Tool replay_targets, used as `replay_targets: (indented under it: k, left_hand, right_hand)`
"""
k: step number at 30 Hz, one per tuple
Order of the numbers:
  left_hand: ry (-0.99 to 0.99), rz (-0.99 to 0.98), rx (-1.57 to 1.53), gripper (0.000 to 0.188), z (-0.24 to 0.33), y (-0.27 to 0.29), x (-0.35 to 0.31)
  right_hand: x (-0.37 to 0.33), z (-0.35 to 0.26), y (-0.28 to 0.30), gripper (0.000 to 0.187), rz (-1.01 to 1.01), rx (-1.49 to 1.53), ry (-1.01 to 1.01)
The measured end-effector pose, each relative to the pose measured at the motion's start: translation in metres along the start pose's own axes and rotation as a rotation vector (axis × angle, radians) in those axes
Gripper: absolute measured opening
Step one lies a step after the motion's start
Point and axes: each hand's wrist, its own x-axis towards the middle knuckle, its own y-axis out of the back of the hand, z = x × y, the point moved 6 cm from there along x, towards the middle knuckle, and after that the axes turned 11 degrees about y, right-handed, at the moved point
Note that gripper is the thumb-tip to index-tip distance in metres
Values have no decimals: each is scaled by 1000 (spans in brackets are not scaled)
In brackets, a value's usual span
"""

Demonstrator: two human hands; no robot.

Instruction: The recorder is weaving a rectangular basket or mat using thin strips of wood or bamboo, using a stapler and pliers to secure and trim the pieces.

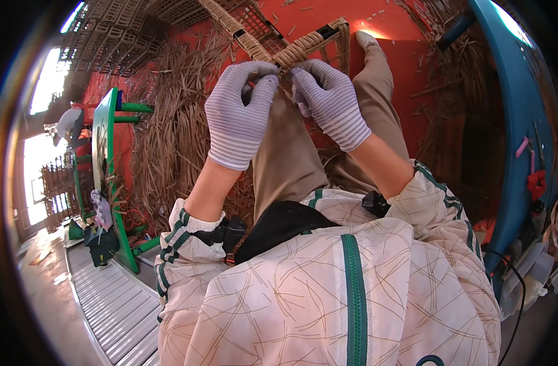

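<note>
Tan strips are wound tightly round the bars of a wicker frame [303, 51], whose corner points toward me over my lap. Black patches of the bars show between the windings. My left hand [239, 116], in a striped white-and-lilac knit glove, is closed with thumb and fingers at the left side of that corner. Gloved alike, my right hand [332, 104] pinches at the corner's right side. The fingertips of both hands nearly meet there, and they hide most of what lies between them.
Loose dry strips [175, 122] lie in a heap on the red floor [407, 91] at the left. Stacked open-weave baskets [108, 43] stand behind it. A green-edged table [114, 110] is at far left, a blue table [516, 122] at right. Another person [70, 125] is beyond the green one.
</note>
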Motion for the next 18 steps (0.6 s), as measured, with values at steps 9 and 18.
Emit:
replay_targets:
  k: [9,18]
  left_hand:
    - [47,4,-65,15,-4,5,1]
    - [94,14,-49,17,-7,4,-9]
  right_hand:
    - [-1,-1,-2,25,20,70,-53]
    - [-2,2,-7,22,12,164,-96]
